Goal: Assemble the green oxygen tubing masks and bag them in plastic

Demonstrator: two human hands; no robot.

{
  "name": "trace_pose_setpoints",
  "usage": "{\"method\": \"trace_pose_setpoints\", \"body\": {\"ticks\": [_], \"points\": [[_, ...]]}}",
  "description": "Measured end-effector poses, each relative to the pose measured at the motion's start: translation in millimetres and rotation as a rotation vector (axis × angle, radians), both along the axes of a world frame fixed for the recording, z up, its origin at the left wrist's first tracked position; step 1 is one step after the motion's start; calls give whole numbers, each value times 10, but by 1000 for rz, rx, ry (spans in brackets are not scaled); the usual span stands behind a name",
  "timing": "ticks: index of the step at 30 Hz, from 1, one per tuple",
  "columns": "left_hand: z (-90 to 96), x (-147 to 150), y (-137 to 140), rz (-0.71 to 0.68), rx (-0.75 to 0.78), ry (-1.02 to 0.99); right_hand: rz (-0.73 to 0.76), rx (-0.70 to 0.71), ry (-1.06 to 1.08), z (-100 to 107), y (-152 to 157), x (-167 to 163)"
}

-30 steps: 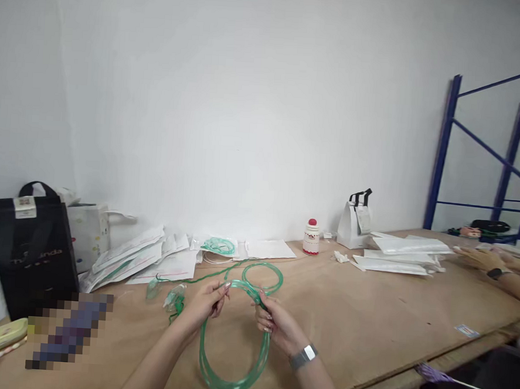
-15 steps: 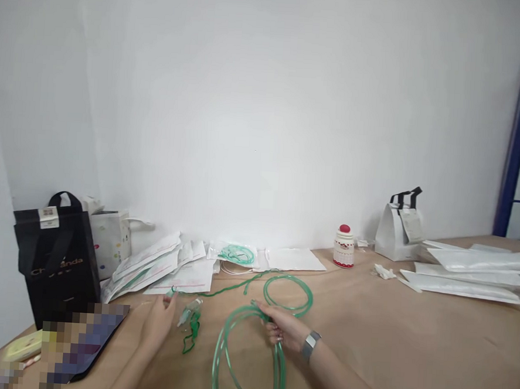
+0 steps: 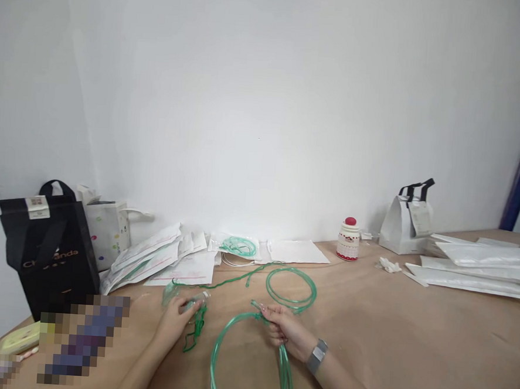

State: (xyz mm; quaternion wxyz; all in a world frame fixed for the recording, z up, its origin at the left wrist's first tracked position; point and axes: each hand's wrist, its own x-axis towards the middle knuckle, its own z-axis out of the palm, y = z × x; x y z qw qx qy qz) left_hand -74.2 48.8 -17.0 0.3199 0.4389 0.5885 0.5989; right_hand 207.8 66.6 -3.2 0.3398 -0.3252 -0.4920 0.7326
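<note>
My left hand [image 3: 176,318] has its thumb and fingers closed on a small clear plastic piece [image 3: 198,300], with a white rim at its far end. Beside it a dark green elastic strap [image 3: 198,327] lies bunched on the table. Partly behind the left hand is a clear, greenish plastic mask-like piece [image 3: 169,293]. My right hand [image 3: 287,331] grips a bundle of looped green tubing [image 3: 226,328], whose free end sticks out past the thumb. Behind it lies a separate coil of green tubing [image 3: 312,291]. A green cord [image 3: 232,279] stretches across the table.
White packets [image 3: 150,255] are piled at the left, near a black bag [image 3: 55,261]. At the back are a clear packet of green tubing [image 3: 239,247] and a cream jar with a red knob [image 3: 348,241]. Rightward stand a white bag [image 3: 401,226] and more packets [image 3: 475,272].
My left hand has moved right, from the mask-like piece to the clear plastic piece, and closed on it. My right hand keeps the tubing, shifted slightly right. The view has tilted a little.
</note>
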Motion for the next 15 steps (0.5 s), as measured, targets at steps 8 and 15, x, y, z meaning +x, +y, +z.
{"method": "trace_pose_setpoints", "body": {"ticks": [8,15], "points": [[70,272,-190,-232,-51,-462,-110,35,1,-64,-26,-41],[138,515,-278,-387,-55,-561,-94,147,-24,-96,-35,-91]]}}
